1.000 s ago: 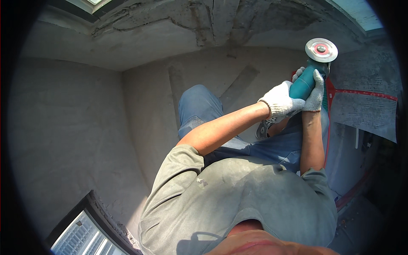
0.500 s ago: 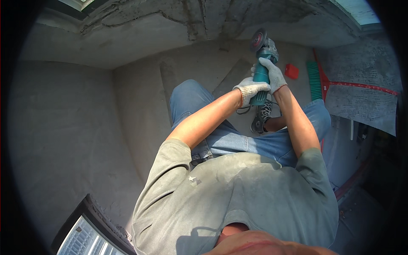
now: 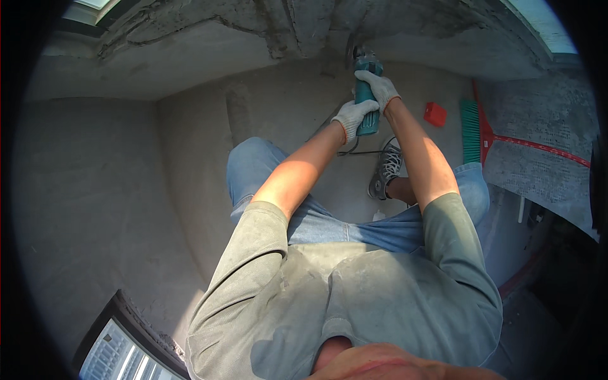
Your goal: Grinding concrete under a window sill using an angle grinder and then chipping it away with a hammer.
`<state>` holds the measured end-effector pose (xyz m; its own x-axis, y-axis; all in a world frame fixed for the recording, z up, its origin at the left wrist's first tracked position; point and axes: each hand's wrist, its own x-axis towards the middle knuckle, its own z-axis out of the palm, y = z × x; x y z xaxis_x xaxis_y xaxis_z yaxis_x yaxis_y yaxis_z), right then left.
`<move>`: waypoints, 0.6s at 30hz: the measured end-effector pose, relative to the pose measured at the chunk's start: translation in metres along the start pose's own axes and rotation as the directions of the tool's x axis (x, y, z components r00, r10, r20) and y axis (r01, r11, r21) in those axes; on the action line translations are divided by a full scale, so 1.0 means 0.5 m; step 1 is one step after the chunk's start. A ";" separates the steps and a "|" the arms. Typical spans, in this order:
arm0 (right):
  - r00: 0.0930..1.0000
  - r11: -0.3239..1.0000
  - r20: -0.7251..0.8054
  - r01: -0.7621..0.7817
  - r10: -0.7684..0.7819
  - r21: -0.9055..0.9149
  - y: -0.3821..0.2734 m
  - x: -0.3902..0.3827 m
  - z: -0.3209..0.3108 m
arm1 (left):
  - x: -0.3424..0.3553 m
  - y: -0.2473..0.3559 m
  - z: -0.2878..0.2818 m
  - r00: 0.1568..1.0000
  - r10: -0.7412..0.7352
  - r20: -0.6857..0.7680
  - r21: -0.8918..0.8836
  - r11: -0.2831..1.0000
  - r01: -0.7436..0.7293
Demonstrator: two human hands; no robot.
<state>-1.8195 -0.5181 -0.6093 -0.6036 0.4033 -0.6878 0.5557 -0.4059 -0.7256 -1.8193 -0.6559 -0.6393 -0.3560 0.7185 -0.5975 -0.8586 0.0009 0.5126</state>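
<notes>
Both sets of gloved fingers are wrapped closed around the grinder [image 3: 365, 93], the left hand [image 3: 354, 118] at its tail, the right hand [image 3: 379, 88] farther forward, nearer the disc [image 3: 349, 52]. Its long axis runs forward, so the disc lies beyond the fingers, slightly left, close to the wall [image 3: 418, 45]; whether they touch, I cannot tell.

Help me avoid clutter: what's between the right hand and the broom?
The head view shows a red boxy object on the floor between the right hand and broom.
</notes>
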 end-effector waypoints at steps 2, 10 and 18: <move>1.000 1.000 0.002 0.017 -0.017 0.004 -0.002 0.025 -0.009 | 0.021 0.000 0.003 1.000 0.014 -0.013 -0.005 1.000 -0.014; 0.997 0.999 0.061 0.041 -0.041 0.001 -0.018 0.074 -0.025 | 0.071 -0.002 0.016 0.995 0.079 -0.064 0.006 0.997 -0.079; 0.996 1.000 0.084 0.017 -0.019 0.017 -0.015 0.097 -0.030 | 0.089 -0.011 0.020 0.982 0.124 -0.139 0.062 0.991 -0.117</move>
<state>-1.8444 -0.4831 -0.6373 -0.6601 0.3402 -0.6698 0.5352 -0.4127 -0.7370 -1.8270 -0.6169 -0.6627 -0.5079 0.6091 -0.6091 -0.7867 -0.0398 0.6161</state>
